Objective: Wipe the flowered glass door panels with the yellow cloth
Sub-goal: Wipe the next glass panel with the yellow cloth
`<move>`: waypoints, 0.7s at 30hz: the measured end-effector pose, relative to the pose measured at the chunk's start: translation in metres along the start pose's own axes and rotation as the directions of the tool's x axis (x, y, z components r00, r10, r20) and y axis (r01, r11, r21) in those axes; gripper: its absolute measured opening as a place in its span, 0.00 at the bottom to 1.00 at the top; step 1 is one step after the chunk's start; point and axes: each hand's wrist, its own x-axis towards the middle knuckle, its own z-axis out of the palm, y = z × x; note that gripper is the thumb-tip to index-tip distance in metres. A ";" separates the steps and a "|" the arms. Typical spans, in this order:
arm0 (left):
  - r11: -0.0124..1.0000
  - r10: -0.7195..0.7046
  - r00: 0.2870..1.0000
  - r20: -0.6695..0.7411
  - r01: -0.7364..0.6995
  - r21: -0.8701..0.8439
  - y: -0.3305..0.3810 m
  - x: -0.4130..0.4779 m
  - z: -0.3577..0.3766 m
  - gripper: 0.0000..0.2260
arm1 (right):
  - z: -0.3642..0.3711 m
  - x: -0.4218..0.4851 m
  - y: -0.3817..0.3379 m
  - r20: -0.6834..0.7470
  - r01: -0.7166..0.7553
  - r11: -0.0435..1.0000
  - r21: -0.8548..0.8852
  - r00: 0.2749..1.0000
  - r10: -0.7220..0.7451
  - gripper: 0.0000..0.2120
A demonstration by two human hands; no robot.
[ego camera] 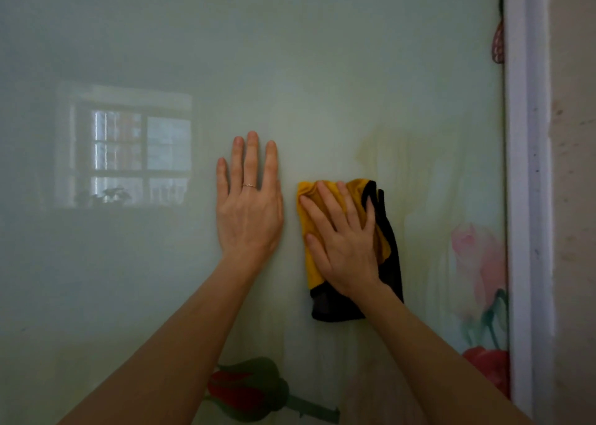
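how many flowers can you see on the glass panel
3: a red tulip at bottom centre, a pink flower by the right edge, a red flower below it. More may be hidden beyond the frame.

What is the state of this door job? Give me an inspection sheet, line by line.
Surface: pale green glass door panel, upright, glossy; printed pink flower at right, red tulip at bottom; a window reflected at left.
Job's things: yellow cloth, dark-backed, pressed flat to the glass.
Clutter: nothing seen.
Hands: left hand flat on the bare glass, ring on one finger; right hand spread flat on the cloth.
Cables: nothing seen.
Surroundings: white frame right of the panel, rough wall beyond; a small reddish thing at the frame's top, unclear.
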 end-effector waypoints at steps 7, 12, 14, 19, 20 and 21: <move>1.000 -0.005 1.000 -0.006 0.005 -0.009 0.001 0.000 -0.001 0.24 | 0.012 0.009 0.025 -0.113 -0.507 0.862 0.010 0.856 0.505 0.27; 1.000 -0.010 1.000 0.002 0.010 -0.019 0.003 0.001 -0.001 0.25 | 0.010 0.008 0.004 -0.079 -0.420 0.907 -0.008 0.905 0.418 0.26; 1.000 -0.010 1.000 0.008 0.010 -0.019 0.001 0.000 -0.002 0.24 | 0.007 0.022 0.009 -0.066 -0.324 0.945 -0.035 0.945 0.321 0.27; 0.999 0.000 1.000 0.007 0.000 -0.033 0.002 0.001 -0.001 0.24 | 0.001 0.059 0.041 -0.022 -0.261 0.965 0.002 0.965 0.261 0.27; 0.999 0.003 1.000 0.003 -0.003 -0.036 0.001 0.001 -0.001 0.24 | 0.002 0.058 0.040 -0.038 -0.285 0.959 0.002 0.958 0.285 0.27; 0.999 0.005 1.000 -0.003 -0.005 -0.035 0.001 0.001 -0.001 0.25 | 0.003 0.055 0.038 -0.057 -0.303 0.953 -0.002 0.951 0.303 0.27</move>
